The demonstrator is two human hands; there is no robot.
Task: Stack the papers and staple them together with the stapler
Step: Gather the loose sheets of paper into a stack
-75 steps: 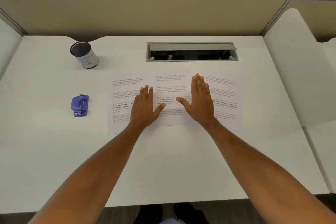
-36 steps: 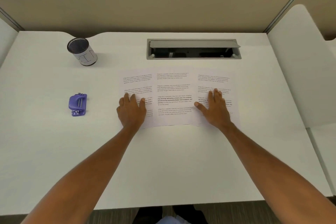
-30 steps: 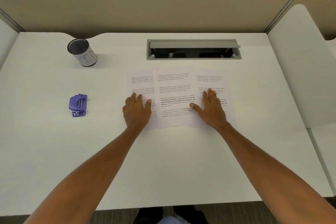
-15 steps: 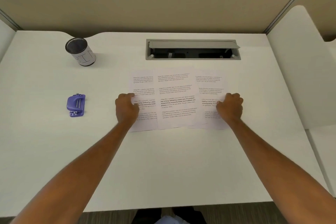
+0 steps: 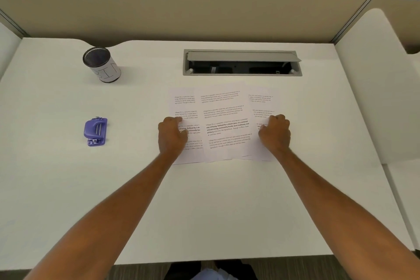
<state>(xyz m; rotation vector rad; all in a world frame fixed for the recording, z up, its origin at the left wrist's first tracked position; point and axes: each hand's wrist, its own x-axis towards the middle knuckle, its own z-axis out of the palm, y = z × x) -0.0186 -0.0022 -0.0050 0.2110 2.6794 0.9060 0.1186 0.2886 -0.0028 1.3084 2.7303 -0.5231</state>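
Note:
Three printed sheets lie overlapped in the middle of the white desk [image 5: 204, 200]. The middle sheet [image 5: 225, 120] is on top, tilted slightly. A left sheet [image 5: 184, 107] and a right sheet [image 5: 261, 104] stick out from under it. My left hand [image 5: 172, 137] rests on the left sheet's outer edge with its fingers curled onto it. My right hand [image 5: 275, 135] is curled the same way on the right sheet's outer edge. The purple stapler [image 5: 95, 131] lies far left of the papers, well apart from both hands.
A black mesh cup with a white paper label [image 5: 101, 65] stands at the back left. An open grey cable tray [image 5: 242, 62] is set into the desk just behind the papers. Beige partition walls close off the back, and a white divider [image 5: 375, 86] stands on the right.
Both hands went from lying flat to curled at the outer edges of the sheets. The two outer sheets have slid inward under the middle one, so the spread is narrower.

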